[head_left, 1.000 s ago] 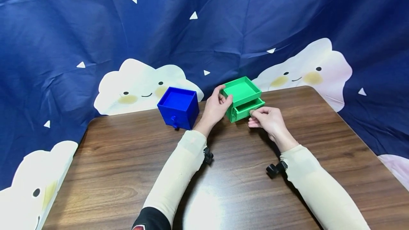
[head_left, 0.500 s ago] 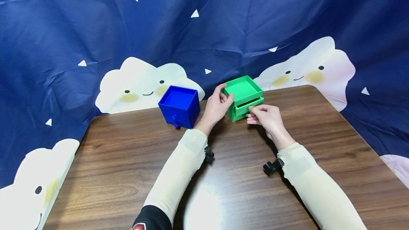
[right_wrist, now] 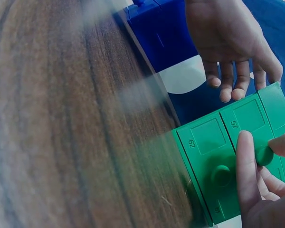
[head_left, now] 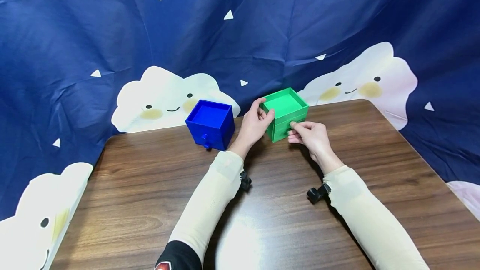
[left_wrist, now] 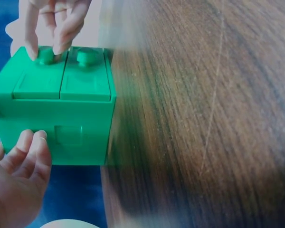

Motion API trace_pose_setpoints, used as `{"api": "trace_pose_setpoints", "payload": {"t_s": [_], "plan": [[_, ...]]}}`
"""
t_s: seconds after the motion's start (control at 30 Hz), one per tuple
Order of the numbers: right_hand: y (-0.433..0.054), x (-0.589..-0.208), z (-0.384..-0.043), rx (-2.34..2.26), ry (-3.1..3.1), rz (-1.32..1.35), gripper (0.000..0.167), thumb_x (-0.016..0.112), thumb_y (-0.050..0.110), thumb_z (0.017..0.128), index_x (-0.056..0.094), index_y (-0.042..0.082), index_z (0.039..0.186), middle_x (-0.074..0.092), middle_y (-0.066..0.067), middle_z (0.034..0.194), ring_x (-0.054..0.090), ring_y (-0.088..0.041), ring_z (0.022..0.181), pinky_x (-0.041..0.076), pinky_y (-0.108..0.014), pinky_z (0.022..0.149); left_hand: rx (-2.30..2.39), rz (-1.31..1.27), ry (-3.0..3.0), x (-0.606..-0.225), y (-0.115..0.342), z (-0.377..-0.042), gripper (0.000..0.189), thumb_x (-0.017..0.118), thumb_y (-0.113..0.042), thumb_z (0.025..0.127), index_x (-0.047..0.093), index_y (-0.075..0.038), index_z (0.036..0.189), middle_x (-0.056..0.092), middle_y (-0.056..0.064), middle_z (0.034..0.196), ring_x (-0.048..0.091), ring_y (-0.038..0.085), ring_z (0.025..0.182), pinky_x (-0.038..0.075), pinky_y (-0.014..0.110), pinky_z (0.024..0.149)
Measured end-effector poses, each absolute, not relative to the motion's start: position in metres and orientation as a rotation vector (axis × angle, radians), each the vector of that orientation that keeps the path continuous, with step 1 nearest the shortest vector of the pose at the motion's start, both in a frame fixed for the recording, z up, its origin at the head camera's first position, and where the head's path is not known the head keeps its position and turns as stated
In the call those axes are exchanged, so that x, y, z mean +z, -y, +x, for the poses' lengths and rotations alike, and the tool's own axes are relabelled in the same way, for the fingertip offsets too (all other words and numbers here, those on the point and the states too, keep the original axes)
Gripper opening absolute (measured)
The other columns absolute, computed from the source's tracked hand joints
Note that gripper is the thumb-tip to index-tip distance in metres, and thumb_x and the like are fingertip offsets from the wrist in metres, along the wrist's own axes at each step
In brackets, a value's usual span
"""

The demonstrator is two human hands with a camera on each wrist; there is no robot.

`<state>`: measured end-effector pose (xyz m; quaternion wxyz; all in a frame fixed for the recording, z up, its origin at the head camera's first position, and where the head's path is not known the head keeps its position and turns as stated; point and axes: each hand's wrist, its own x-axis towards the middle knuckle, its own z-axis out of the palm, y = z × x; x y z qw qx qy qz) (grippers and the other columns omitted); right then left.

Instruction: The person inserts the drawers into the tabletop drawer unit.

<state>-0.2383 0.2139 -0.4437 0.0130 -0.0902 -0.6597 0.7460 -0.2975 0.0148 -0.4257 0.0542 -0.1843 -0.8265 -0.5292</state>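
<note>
A green box with two drawers (head_left: 286, 103) stands near the table's back edge, with a shallow open tray on top. Both drawer fronts sit flush in the right wrist view. My left hand (head_left: 253, 126) holds the box at its left side, the fingertips against that wall in the left wrist view. My right hand (head_left: 311, 136) pinches the round knob (right_wrist: 264, 155) of the upper drawer between thumb and finger. Below it, the lower drawer's knob (right_wrist: 222, 175) is untouched. To the left stands a blue box (head_left: 210, 124) with knobs on its front.
The brown wooden table (head_left: 150, 195) spreads out in front of both boxes. Behind its back edge hangs a dark blue cloth (head_left: 262, 24) with clouds and white triangles. A black wrist mount (head_left: 318, 193) sticks out from the right sleeve.
My right hand has pushed the green box's upper drawer in, from partly pulled out to flush. My left hand has stayed at the box's side. The blue box has not moved.
</note>
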Motion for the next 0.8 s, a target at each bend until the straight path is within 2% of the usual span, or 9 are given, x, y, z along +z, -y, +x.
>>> {"api": "trace_pose_setpoints", "payload": {"t_s": [0.47,0.67,0.8], "plan": [[-0.217,-0.446,-0.236,2.288,2.163,-0.229,0.046,0.065,0.017,0.108,0.059,-0.021,0.133,0.077,0.000,0.079,0.075,-0.006,0.068,0.065,-0.026,0.072,-1.632,-0.545,2.513,-0.429,-0.012,-0.299,0.054,0.065,-0.033,0.106,0.053,-0.011,0.154,0.060,0.001,0.092,0.056,0.011,0.080,0.045,0.021,0.075],[-0.228,-0.450,-0.223,2.218,2.219,-0.213,0.046,0.059,0.016,0.110,0.058,-0.022,0.135,0.075,-0.001,0.079,0.075,-0.007,0.067,0.065,-0.027,0.071,-1.638,-0.528,2.526,-0.430,-0.011,-0.293,0.052,0.062,-0.035,0.108,0.053,-0.015,0.155,0.062,0.002,0.099,0.057,0.012,0.088,0.045,0.022,0.081],[-0.231,-0.447,-0.212,2.113,2.258,-0.179,0.043,0.057,0.016,0.111,0.060,-0.021,0.134,0.075,0.002,0.078,0.074,-0.006,0.067,0.065,-0.028,0.070,-1.631,-0.516,2.505,-0.423,-0.005,-0.283,0.048,0.059,-0.035,0.109,0.057,-0.013,0.152,0.065,0.004,0.104,0.059,0.012,0.090,0.046,0.023,0.083]]}}
